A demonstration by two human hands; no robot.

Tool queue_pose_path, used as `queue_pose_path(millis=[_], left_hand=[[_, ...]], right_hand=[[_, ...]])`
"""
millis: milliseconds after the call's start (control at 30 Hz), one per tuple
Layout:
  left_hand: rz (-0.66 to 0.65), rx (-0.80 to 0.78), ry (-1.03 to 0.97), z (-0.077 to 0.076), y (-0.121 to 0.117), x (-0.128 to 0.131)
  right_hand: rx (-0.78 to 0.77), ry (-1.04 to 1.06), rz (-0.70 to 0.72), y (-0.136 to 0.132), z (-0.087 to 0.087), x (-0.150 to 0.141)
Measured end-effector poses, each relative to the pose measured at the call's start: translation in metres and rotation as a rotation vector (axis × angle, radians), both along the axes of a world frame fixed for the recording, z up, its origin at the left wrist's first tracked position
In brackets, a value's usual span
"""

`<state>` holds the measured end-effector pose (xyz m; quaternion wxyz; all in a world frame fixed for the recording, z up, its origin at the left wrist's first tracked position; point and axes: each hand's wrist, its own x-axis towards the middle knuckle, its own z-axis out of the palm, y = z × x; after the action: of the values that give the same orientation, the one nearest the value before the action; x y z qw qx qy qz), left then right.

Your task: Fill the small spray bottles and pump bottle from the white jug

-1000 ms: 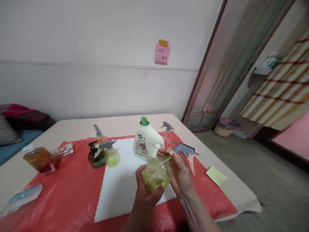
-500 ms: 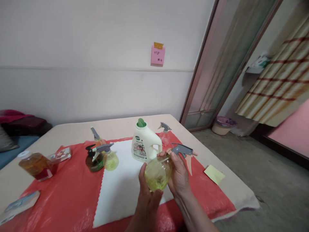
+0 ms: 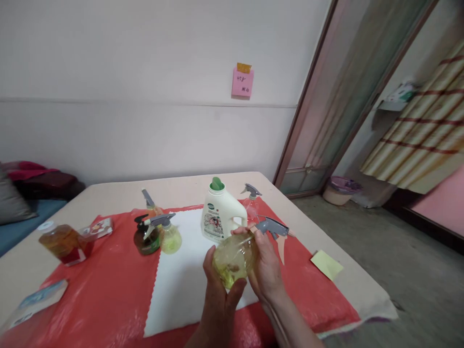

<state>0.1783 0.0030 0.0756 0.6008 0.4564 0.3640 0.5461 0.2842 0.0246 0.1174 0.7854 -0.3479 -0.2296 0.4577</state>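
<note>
Between my two hands a clear yellow-tinted spray bottle (image 3: 237,256) lies tilted on its side above the white cloth (image 3: 181,295), its grey trigger head pointing right. My left hand (image 3: 221,290) wraps the bottle's rounded base, thumb and fingers on either side. At the neck end, my right hand (image 3: 267,266) closes around the bottle just below the trigger head. Some yellow liquid pools low inside. Right behind the bottle stands a white detergent jug (image 3: 221,212) with a green inner spout at its open mouth.
At the left are a yellow spray bottle (image 3: 170,239), a dark pump bottle (image 3: 146,237) and an amber bottle (image 3: 63,243). A pink spray bottle (image 3: 252,203) stands behind the jug. A yellow note (image 3: 326,264) lies by the table's right edge. Red sheeting (image 3: 112,290) covers much of the table.
The held bottle has turned slightly, and the liquid inside has shifted toward the lower left. Both hands keep their hold. The whole view has swung a little to the left.
</note>
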Motion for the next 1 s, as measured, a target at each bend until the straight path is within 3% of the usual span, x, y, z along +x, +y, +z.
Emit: queue_pose_path(millis=[167,333,400,467,633,700,767,933,1000], left_hand=[[-0.160,-0.011,0.011,0.005,-0.001,0.001],[-0.523,-0.526,-0.205,0.012,0.013,-0.010],[-0.559,-0.579,-0.264,0.012,0.016,-0.012],[-0.454,-0.473,-0.233,0.009,0.014,-0.011],[-0.020,-0.056,-0.033,0.004,0.002,0.000],[0.014,-0.003,0.002,0.006,-0.001,0.002],[-0.078,-0.041,-0.031,0.010,0.001,0.000],[-0.509,-0.498,-0.262,0.016,0.016,-0.014],[-0.584,-0.559,-0.317,0.015,0.019,-0.016]], right_hand=[[-0.035,-0.019,-0.098,0.000,-0.002,0.008],[-0.027,-0.066,-0.038,-0.002,0.003,0.019],[-0.027,-0.095,-0.001,-0.002,0.003,0.017],[-0.028,-0.102,0.002,-0.001,0.002,0.013],[-0.011,0.004,-0.001,0.003,-0.001,0.003],[-0.001,0.047,-0.013,0.004,-0.002,0.003],[-0.008,0.053,-0.035,0.003,-0.002,0.007],[-0.019,-0.033,0.045,-0.002,-0.001,0.017],[-0.025,-0.059,0.069,-0.003,-0.001,0.017]])
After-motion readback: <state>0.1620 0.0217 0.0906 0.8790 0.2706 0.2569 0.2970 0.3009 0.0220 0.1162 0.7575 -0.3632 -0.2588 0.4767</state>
